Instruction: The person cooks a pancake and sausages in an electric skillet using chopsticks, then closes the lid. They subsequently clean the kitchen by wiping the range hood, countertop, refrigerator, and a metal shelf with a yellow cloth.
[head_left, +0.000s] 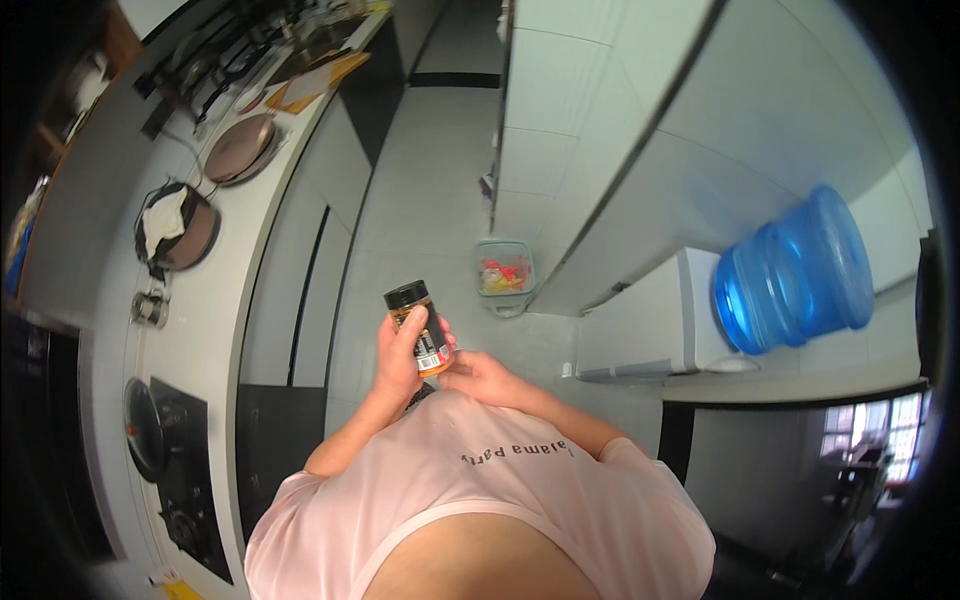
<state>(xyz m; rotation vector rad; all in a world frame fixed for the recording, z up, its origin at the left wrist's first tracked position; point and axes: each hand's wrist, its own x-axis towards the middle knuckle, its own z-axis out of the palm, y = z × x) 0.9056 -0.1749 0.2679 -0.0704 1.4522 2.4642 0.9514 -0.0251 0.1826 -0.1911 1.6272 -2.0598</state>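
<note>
My left hand (398, 350) is wrapped around a seasoning jar (430, 339) with a black lid and a dark label that bears writing and a barcode. The jar leans slightly, lid pointing away from me, with the thumb pressed along its label. Orange-brown contents show at the bottom edge and below the lid. Close to the jar's base is my right hand (487, 381), fingers bent; whether they touch the jar I cannot tell. Both hands are in front of my body, above the floor.
Along the left runs a white counter (202, 330) with a rice cooker (184, 232), a round brown appliance (240, 150), a gas hob (187, 480) and a lidded pan (145, 429). A waste bin (505, 294) stands by the wall. At right, a water dispenser (645, 315) carries a blue bottle (787, 277).
</note>
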